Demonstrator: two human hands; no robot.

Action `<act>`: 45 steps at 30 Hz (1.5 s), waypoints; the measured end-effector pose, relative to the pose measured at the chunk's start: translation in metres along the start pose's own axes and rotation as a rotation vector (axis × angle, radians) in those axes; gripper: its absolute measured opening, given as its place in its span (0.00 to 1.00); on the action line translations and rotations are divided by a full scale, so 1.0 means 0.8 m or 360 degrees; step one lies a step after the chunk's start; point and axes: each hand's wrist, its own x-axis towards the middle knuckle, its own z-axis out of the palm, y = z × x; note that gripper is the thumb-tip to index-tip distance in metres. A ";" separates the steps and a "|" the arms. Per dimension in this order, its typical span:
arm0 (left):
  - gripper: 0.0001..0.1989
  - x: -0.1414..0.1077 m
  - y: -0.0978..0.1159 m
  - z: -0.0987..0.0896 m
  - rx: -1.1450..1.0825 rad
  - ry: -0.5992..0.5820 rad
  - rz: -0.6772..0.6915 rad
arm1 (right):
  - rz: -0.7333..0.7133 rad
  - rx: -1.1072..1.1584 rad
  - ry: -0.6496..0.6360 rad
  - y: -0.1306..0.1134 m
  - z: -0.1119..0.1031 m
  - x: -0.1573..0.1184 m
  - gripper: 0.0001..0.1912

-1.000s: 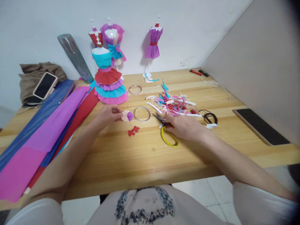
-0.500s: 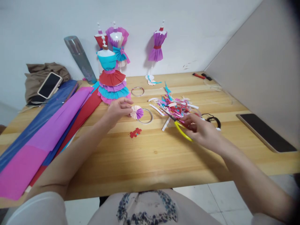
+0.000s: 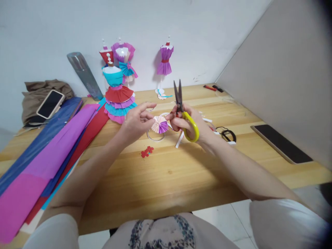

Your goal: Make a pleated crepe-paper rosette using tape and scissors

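Between thumb and fingers, my left hand [image 3: 140,121] pinches a small round pleated paper rosette [image 3: 159,125], mostly cream with a purple section. My right hand [image 3: 188,121] grips a pair of scissors [image 3: 191,126] with yellow handles, their dark blades pointing up and slightly apart. A fingertip of that hand reaches the rosette's right edge. Behind the rosette, a roll of clear tape [image 3: 156,139] lies on the table. Small red paper flowers [image 3: 147,151] rest nearer to me. The pile of paper scraps is largely hidden behind my right hand.
Several mini dress forms in crepe-paper dresses, including a tiered one [image 3: 119,94] and a purple one [image 3: 165,60], stand at the back. Crepe paper sheets [image 3: 52,155], a bottle [image 3: 85,76] and a phone [image 3: 50,103] are at left. Another phone [image 3: 282,143] and a black band [image 3: 228,135] lie right.
My right hand has lifted the scissors from above the scraps and brought them left to the rosette, blades now upward. The rosette has shifted slightly right with my left hand. The camera view has tilted.
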 end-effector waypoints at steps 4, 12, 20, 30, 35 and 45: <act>0.27 0.000 -0.006 0.001 0.0148 0.0009 0.0180 | 0.0067 -0.0045 -0.0015 -0.007 0.029 0.023 0.28; 0.27 0.003 -0.019 0.001 -0.0258 0.0014 -0.0117 | 0.0050 0.0066 0.0120 -0.006 0.040 0.028 0.28; 0.22 -0.003 -0.028 0.021 -0.0756 0.0129 -0.0455 | -0.0044 0.0030 0.0236 0.013 0.042 0.023 0.28; 0.11 -0.010 -0.026 0.025 -0.1016 -0.0034 -0.0715 | -0.0054 0.0042 0.0291 0.022 0.048 0.015 0.28; 0.10 -0.010 -0.030 0.024 -0.0983 0.0058 -0.0669 | -0.0011 -0.0039 0.0112 0.007 0.042 0.014 0.30; 0.10 -0.010 -0.031 0.008 -0.0679 0.0036 -0.0389 | -0.0057 -0.1146 -0.0478 -0.031 -0.008 0.012 0.22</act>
